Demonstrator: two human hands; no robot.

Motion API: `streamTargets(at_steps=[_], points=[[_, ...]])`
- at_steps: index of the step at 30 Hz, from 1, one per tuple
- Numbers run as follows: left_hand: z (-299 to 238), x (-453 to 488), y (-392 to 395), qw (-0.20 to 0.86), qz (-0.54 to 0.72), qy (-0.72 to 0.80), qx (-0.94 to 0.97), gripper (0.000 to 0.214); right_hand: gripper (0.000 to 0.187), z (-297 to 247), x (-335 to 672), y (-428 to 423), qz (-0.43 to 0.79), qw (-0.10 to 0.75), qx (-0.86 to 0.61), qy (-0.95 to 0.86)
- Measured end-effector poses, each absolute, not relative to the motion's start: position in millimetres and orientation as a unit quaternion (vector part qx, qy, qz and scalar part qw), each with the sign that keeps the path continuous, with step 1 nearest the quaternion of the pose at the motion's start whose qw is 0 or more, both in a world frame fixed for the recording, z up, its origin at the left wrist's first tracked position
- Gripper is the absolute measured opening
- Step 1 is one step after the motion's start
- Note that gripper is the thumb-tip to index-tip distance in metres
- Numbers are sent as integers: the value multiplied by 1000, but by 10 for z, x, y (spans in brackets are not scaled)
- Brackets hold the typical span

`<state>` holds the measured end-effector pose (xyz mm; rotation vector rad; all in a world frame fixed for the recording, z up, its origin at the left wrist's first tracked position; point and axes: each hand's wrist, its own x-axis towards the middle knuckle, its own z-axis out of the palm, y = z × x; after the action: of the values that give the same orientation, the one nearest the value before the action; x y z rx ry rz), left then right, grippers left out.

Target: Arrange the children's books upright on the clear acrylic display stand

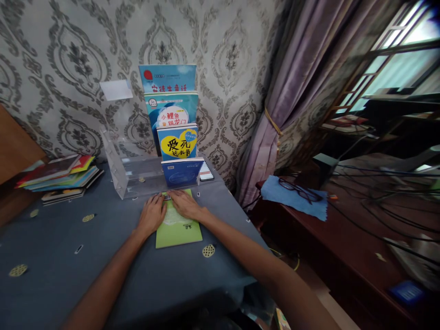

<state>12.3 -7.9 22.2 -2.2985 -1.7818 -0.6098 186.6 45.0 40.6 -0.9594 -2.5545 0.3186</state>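
A green book (178, 236) lies flat on the blue-grey cloth, just in front of a clear tiered stand (118, 172). My left hand (152, 214) lies on the book's far left part, fingers pointing away from me. Across the far right part rests my right hand (185, 205), its fingers stretched toward the book's far edge. Both hands look flat. On the stand's right side books rise in steps: a dark blue one (182, 173) lowest, then a blue one with a yellow heart (177, 143), a teal one (172, 107), and a light blue one (168, 75) at the top.
A loose pile of books (65, 172) lies at the left on the cloth-covered table (113, 238). Behind stands a patterned wall. To the right are a purple curtain (268, 101) and a dark red table (302, 238) with glasses (299, 189) on a blue cloth and tangled cables.
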Motion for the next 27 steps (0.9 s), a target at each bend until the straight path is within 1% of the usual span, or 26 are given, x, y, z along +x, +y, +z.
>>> streamTargets(at_steps=[4, 9, 13, 21, 27], points=[[243, 136, -92, 76, -188, -616, -761, 40, 46, 416, 2091, 449, 105, 169, -379, -904], [232, 126, -89, 75, -191, -611, -765, 41, 45, 374, 2332, 474, 94, 168, -406, -893], [213, 117, -80, 87, -197, -604, -767, 40, 43, 307, 2475, 515, 101, 197, -409, -885], [202, 118, -79, 95, -207, -599, -768, 40, 44, 230, 2594, 590, 169, 242, -393, -871], [216, 108, -79, 85, -188, -607, -768, 42, 40, 184, 2637, 609, 179, 273, -366, -872]])
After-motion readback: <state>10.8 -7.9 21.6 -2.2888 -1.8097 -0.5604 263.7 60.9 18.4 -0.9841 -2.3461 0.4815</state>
